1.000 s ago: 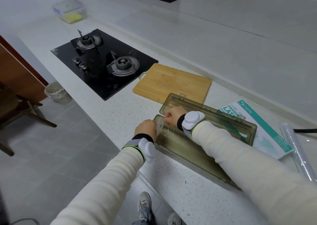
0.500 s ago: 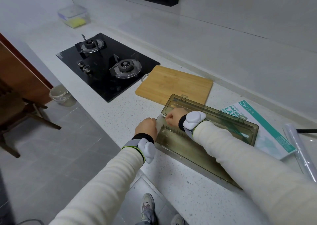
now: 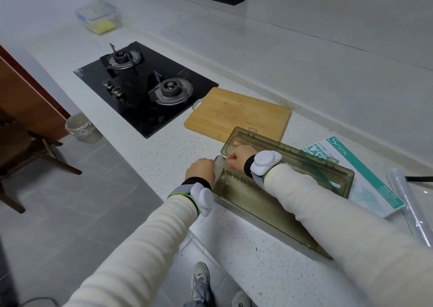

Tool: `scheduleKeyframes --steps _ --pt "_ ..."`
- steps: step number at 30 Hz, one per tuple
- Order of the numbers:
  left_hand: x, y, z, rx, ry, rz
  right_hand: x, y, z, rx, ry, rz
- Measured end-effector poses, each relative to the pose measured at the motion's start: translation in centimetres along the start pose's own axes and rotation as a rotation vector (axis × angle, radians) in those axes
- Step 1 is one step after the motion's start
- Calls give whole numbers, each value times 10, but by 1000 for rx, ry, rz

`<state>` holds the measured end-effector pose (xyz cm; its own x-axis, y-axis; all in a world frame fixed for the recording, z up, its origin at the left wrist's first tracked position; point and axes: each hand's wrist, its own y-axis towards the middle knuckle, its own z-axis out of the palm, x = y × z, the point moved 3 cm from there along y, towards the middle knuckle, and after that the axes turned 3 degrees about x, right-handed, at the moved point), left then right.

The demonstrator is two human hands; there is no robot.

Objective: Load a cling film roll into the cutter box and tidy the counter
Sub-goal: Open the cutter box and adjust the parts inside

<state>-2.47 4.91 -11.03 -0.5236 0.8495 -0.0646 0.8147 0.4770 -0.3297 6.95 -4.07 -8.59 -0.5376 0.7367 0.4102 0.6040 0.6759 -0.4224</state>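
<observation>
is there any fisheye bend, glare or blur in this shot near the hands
Head view: wide-angle distortion curves the edges of the speckled white counter; soft, even light with faint shadows; pale sheen on the black glass gas hob; the translucent olive plastic cutter box, left hand and right hand are sharp; the clear cling film roll near the right edge looks stretched and soft.

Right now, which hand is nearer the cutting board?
Right. The right hand is at the far corner of the box, just short of the board; the left hand grips the box end, nearer the counter edge.
</observation>
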Motion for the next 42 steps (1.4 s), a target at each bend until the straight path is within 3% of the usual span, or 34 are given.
scheduleKeyframes --steps 22,34,38,42 --pt "2 4 8 42 -61 -58 -2 3 4 28 38 -7" --pt "-1 -2 7 37 24 -74 -1 4 6 7 7 -22" --pt "2 -3 0 66 -89 -47 -1 4 4 11 -8 -41" --pt "17 -7 -20 -7 -254 -35 -1 3 6 -2 -9 -36"
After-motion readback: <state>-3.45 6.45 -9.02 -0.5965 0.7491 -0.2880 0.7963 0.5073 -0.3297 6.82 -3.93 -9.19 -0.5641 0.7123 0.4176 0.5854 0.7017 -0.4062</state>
